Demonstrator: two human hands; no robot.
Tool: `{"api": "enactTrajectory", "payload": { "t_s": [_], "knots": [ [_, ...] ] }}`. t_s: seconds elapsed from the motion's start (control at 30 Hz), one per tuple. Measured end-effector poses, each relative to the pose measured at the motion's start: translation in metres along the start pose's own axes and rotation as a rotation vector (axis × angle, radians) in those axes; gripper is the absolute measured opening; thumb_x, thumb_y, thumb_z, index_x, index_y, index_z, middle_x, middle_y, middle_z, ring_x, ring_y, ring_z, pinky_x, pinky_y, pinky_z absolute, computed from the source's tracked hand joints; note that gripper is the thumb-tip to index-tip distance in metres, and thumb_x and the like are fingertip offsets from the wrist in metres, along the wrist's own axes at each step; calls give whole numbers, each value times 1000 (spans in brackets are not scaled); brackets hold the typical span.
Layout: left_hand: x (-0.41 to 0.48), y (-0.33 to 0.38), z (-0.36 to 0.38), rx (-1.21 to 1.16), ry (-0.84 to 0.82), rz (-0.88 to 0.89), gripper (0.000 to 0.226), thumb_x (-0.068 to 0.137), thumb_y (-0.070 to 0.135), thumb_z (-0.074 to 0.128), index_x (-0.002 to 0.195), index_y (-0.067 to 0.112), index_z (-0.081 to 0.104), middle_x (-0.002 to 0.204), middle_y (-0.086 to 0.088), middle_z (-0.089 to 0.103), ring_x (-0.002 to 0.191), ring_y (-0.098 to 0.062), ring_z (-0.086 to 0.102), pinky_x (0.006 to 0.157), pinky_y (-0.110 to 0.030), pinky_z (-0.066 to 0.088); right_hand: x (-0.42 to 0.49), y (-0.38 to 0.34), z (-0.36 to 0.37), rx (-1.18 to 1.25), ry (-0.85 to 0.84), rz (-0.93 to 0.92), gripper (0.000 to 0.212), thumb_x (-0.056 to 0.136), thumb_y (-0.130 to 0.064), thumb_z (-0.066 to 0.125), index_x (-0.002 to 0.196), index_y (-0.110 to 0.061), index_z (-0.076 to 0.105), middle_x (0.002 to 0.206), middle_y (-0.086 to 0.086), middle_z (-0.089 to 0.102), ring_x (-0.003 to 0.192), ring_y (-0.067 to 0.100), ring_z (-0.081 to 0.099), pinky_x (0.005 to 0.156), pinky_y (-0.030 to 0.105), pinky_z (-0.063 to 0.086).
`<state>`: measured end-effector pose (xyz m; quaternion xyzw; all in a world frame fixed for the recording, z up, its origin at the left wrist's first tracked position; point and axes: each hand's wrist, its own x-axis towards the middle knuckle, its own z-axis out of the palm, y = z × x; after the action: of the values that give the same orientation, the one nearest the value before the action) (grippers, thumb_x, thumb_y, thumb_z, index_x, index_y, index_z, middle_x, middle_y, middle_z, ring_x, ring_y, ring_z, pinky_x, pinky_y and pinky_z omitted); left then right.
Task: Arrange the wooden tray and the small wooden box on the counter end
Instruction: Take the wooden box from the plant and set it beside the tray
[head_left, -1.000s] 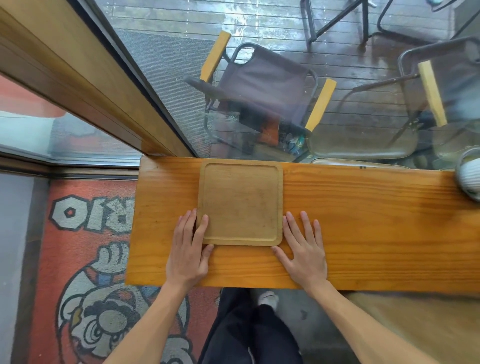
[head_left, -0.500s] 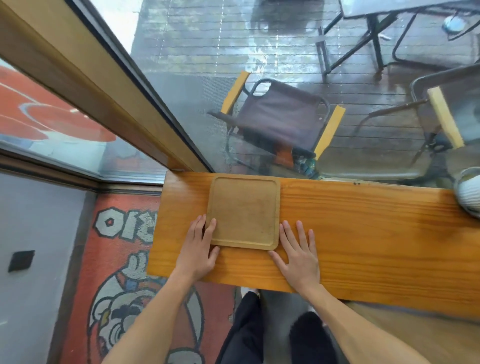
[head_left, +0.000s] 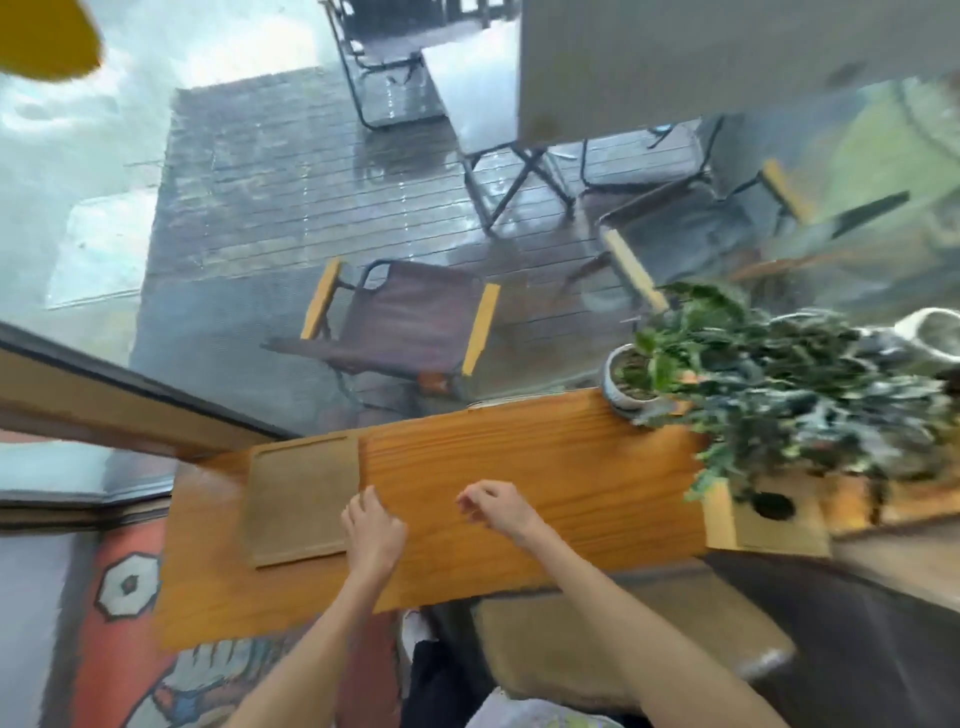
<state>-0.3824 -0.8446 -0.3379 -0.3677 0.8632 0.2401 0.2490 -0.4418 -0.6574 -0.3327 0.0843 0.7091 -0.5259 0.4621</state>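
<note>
At the left end of the desk (head_left: 519, 467) lies the wooden tray (head_left: 301, 499), flat, its far edge close to the window glass and its near edge set back from the desk's front edge. We have our left hand (head_left: 373, 535) at the tray's right near corner, fingers curled loosely downward; whether it touches the tray the blur does not let us tell. It pinches nothing that we can see. Our right hand (head_left: 496, 512) hovers over bare wood a little to the right, apart from the tray, its fingers bent and loosely parted, empty.

Further right along the desk stands a small wooden box (head_left: 769, 519) with pale sides and a round dark hole in its top. It sits at the desk's near edge, well apart from the tray. Drooping leaves of a potted plant (head_left: 779, 384) hang over the box and partly hide it; the plant's white pot (head_left: 623, 392) stands at the far edge of the desk by the glass. More wooden pieces show behind the box, too blurred for us to name.

Beyond the glass we see a wet deck (head_left: 291, 208) with a folding chair (head_left: 410, 322) with yellow armrests straight ahead, another to its right, and a folding table above. Below the desk, on the left, lies a red cartoon rug (head_left: 130, 597).
</note>
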Motion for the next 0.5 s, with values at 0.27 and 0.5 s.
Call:
{"api": "enactTrajectory", "payload": {
  "t_s": [0.27, 0.5],
  "knots": [
    [-74, 177, 87, -103, -240, 251, 40, 99, 13, 40, 137, 9, 53, 139, -13, 59, 127, -30, 55, 101, -36, 45, -104, 62, -184, -15, 487, -59, 25, 104, -26, 47, 94, -22, 70, 86, -8, 68, 82, 15, 64, 70, 28, 50],
    [-131, 244, 163, 64, -499, 402, 39, 97, 19, 39, 127, 13, 63, 132, -10, 65, 121, -32, 60, 100, -37, 50, -152, 135, -263, -589, 798, 197, 34, 102, -26, 48, 129, -16, 65, 125, 8, 67, 112, 26, 62, 94, 38, 50]
  ]
}}
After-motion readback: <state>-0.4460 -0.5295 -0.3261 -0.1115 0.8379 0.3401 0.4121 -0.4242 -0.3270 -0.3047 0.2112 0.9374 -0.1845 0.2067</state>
